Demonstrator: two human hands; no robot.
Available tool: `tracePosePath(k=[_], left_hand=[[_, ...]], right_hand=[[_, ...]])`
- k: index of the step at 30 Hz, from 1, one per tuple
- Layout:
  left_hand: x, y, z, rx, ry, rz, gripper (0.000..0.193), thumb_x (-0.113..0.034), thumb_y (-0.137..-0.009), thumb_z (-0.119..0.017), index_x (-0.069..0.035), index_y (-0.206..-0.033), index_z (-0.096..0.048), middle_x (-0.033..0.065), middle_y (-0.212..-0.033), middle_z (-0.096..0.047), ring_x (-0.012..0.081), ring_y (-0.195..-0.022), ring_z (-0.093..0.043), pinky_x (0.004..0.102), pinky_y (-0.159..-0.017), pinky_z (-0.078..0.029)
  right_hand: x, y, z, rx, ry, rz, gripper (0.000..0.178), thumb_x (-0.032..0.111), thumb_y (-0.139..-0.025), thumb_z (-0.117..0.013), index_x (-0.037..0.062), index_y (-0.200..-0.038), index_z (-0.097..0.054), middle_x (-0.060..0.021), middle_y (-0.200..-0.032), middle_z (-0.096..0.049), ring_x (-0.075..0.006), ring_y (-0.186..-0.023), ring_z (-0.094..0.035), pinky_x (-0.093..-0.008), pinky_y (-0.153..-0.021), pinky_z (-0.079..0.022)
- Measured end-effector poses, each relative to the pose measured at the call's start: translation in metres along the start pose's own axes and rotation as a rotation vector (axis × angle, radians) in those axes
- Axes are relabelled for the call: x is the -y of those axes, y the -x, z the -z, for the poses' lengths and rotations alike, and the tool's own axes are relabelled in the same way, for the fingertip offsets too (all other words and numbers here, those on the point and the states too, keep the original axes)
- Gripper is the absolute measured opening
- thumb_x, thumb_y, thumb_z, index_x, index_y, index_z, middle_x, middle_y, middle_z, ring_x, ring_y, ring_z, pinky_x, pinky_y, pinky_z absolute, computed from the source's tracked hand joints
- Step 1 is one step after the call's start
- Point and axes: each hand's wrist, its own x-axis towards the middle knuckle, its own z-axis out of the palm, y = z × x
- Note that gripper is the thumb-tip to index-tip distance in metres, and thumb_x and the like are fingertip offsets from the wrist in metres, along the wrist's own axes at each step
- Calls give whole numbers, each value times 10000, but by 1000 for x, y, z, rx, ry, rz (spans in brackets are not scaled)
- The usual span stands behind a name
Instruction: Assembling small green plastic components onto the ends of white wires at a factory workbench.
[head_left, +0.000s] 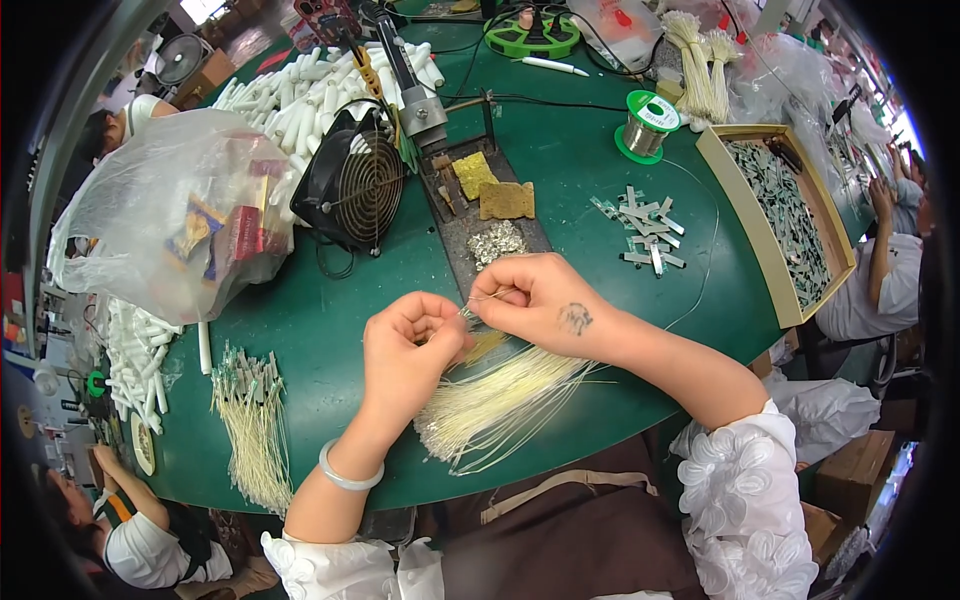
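Green worktop (325, 365) fills most of the view, pretty cluttered. Biggest thing on it is a clear plastic bag (150, 190), then a yellowish cardboard tray (743, 228) of metal strips and a black fan (360, 190). Bundle of pale wires (500, 405) lies just below 2 pinching hands. Left hand (405, 350) grips a tiny greenish piece (466, 312) and right hand (550, 300) a thin wire (490, 297), close together, right in front of the person.
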Motion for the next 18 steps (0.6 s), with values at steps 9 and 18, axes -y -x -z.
tracePosePath(k=[9, 18], left_hand=[[0, -31, -1, -17, 92, -31, 33, 4, -818, -551, 9, -826, -582, 30, -678, -619, 72, -587, -583, 191, -529, -447], [-4, -57, -5, -12, 108, -64, 42, -15, -817, -557, 10, -818, -590, 44, -689, -624, 74, -595, -572, 187, -549, -440]], right_hand=[[-7, -11, 7, -129, -73, 66, 91, 102, -844, -612, 28, -829, -560, 51, -655, -416, -33, -601, -360, -219, -522, -323], [-11, -21, 15, -229, 97, 227, 78, 56, -844, -605, -4, -837, -555, 7, -764, -475, -33, -634, -417, -199, -542, -371]])
